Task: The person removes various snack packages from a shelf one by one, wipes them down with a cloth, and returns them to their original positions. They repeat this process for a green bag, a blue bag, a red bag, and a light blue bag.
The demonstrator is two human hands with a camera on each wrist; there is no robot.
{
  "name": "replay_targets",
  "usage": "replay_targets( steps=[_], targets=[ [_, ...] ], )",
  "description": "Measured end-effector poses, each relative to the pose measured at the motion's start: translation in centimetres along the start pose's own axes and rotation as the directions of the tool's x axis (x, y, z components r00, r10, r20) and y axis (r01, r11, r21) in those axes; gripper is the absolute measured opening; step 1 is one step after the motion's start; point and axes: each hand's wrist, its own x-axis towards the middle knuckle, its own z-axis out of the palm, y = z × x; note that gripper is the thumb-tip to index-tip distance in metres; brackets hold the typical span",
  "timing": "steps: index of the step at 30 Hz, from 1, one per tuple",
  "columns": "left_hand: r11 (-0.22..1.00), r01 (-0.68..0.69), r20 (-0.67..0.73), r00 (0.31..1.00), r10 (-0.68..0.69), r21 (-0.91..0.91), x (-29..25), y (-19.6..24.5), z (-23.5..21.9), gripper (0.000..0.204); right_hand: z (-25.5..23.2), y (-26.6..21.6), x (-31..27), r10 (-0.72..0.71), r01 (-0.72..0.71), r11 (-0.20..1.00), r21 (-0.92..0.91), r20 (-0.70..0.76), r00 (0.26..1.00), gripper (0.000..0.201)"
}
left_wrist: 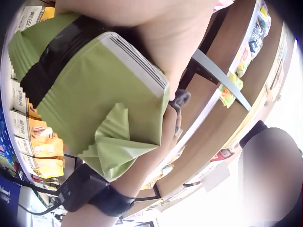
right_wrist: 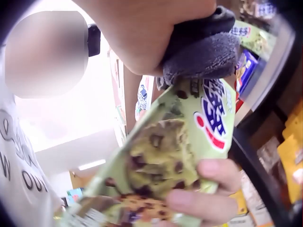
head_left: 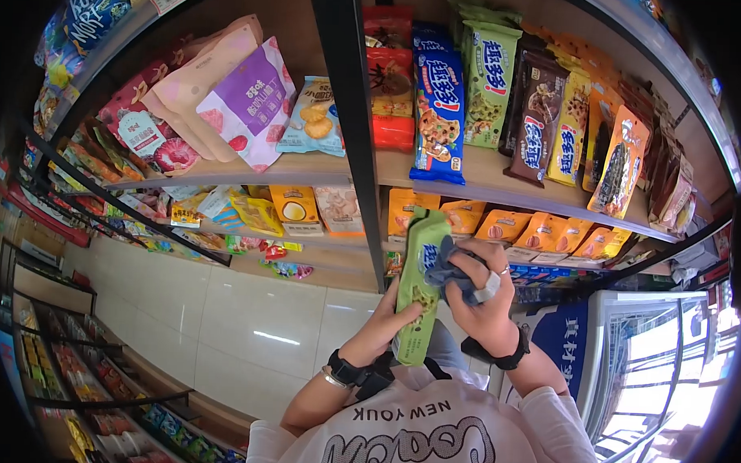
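"green pack [head_left: 417, 311], nearest the left wrist camera. position?"

"in front of the shelves, above the pale floor [head_left: 237, 308]. long side runs up and down in the head view, top leaning slightly right. printed front, with cookie picture, faces the head camera; folded end flap shows in the left wrist view."

"left hand [head_left: 381, 320]?"

"gripping the pack at its lower left, thumb laid over the front. black strap at the wrist."

"right hand [head_left: 481, 299]?"

"fingers curled round a grey-blue cloth [head_left: 449, 267], held against the upper front of the pack. ring on one finger, black strap at the wrist. cannot tell how firmly it presses."

"surroundings, upper shelf [head_left: 519, 184]?"

"right of the black post [head_left: 348, 108]: blue pack [head_left: 440, 111], then brown pack [head_left: 536, 123], yellow pack [head_left: 568, 132]. left of it: purple bag [head_left: 248, 101] beside light blue bag [head_left: 313, 119]."

"below?"

"orange bags [head_left: 542, 232] in a row. glass-topped freezer [head_left: 640, 347] on the right, near the right arm"
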Motion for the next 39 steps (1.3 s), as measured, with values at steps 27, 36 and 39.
replay_targets(
  steps=[27, 36, 39],
  targets=[
    [1.000, 0.003, -0.117, 0.993, 0.001, 0.031, 0.9, 0.8, 0.3, 0.053, -1.7, -0.7, -4.9, -0.196, 0.179, 0.980, 0.086, 0.286, 0.938, 0.041],
    [0.939, -0.193, -0.034, 0.977, 0.211, 0.283, 1.1, -0.9, 0.8, 0.073, 0.3, -0.4, -2.2, -0.127, 0.127, 0.992, 0.018, 0.290, 0.949, 0.042],
    [0.863, -0.238, 0.011, 0.965, 0.260, 0.445, 1.2, -0.5, 0.3, 0.081, 0.4, 0.4, -1.5, -0.141, 0.159, 0.985, -0.071, 0.215, 0.966, 0.045]
  ],
)
